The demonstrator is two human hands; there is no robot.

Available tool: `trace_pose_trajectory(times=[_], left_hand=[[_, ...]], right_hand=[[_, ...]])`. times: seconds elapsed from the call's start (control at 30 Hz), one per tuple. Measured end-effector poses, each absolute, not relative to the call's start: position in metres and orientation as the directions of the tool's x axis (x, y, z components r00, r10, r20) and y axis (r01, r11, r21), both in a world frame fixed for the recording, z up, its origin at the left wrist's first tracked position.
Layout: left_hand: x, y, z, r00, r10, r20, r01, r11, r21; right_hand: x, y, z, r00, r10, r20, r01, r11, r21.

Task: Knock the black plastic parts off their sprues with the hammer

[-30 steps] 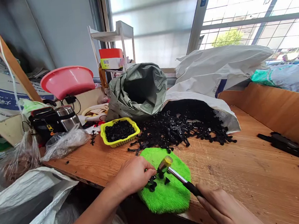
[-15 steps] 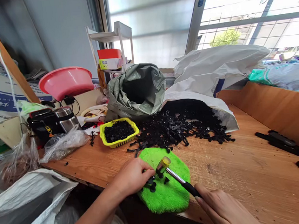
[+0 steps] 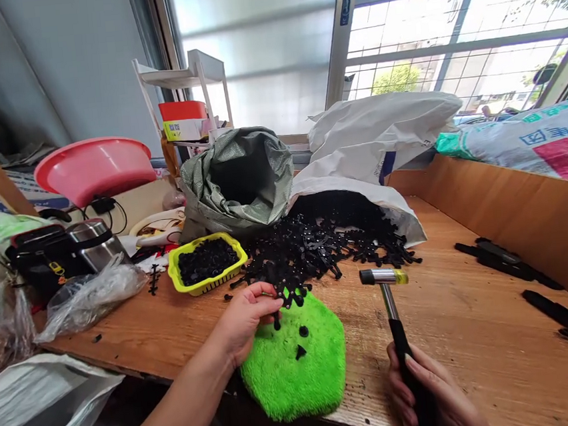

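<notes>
Hammer (image 3: 390, 306) sits clamped in the right hand (image 3: 438, 384), held up beside the green cloth (image 3: 296, 379); the left hand (image 3: 251, 310), well apart, pinches black pieces (image 3: 299, 300) over the cloth's far edge. Work seems between strikes; another blow would call for a piece steadied there.

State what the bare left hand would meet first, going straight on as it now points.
The left hand would probably meet the loose heap of small black plastic-looking pieces ahead, though depth is unclear.
</notes>
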State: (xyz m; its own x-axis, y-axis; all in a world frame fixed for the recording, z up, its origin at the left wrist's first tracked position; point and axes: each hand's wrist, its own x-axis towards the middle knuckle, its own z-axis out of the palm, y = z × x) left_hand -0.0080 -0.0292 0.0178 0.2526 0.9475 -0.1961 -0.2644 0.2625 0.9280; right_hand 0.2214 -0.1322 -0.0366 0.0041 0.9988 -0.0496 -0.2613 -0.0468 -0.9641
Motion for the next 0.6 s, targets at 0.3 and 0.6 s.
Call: trace_pose_trajectory(times=[0.3, 0.6], left_hand=[[0.015, -0.021, 0.007, 0.182, 0.940, -0.288, -0.236, 0.326, 0.915], [0.022, -0.023, 0.010, 0.151, 0.934, -0.325, -0.217, 0.352, 0.911]], right_hand=[[0.224, -0.134, -0.041, -0.042, 0.998, -0.052, -0.449, -0.065, -0.891], [0.228, -0.131, -0.051, -0.052, 0.998, -0.043, -0.445, -0.062, -0.894]])
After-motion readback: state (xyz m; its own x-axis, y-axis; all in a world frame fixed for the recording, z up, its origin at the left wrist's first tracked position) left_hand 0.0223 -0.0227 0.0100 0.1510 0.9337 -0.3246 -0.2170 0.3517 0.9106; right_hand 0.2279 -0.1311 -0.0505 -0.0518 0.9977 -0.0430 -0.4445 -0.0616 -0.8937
